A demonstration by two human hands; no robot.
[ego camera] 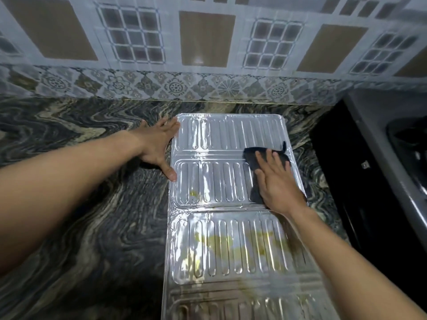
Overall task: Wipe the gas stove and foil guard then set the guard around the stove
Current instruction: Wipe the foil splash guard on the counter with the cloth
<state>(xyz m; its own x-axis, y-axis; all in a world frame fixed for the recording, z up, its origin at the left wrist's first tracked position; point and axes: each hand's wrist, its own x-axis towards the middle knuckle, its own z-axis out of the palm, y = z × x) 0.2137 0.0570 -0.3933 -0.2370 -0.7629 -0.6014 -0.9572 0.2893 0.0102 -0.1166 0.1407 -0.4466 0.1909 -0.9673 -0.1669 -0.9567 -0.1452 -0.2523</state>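
Observation:
The silver ribbed foil guard (221, 181) lies unfolded flat on the marbled countertop (80, 192), running from the wall toward me. Yellowish smears stain its near panel and a small spot marks the middle panel. My right hand (277, 183) presses flat on a dark cloth (254, 158) at the right side of the guard's middle panel. My left hand (159, 146) rests open with fingers spread on the guard's far left edge, thumb touching the middle panel's edge. The gas stove (392, 158) shows only partly at the right edge, dark and grey.
A tiled wall (208, 54) with a patterned border rises behind the counter. A dark gap (342, 169) lies between the guard and the stove on the right. Bare marbled counter stretches to the left of the guard.

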